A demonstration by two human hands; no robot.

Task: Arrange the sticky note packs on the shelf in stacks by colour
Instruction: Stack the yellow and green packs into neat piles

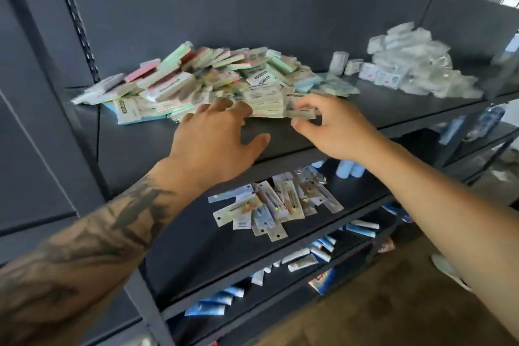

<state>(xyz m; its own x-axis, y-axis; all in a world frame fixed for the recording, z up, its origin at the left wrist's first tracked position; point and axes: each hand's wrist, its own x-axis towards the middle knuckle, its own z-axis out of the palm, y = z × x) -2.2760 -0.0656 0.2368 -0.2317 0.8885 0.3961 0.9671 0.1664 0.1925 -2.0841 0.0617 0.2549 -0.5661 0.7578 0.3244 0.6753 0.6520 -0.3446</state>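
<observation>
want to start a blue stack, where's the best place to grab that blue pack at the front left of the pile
Take the blue sticky note pack by its two long side edges, coming from the front of the shelf. It lies flat at the pile's near-left edge, its front end apparently free while other packs overlap its rear. Sliding it forward should disturb least. The left hand looks nearer, open, while the right hand pinches another pack.

Pastel pink, green and blue sticky note packs (213, 78) on a dark grey shelf (393, 109).

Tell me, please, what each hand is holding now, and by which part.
The right hand pinches one sticky note pack by its near edge, between thumb and fingers. The left hand holds nothing; its spread fingers reach the pile.
</observation>
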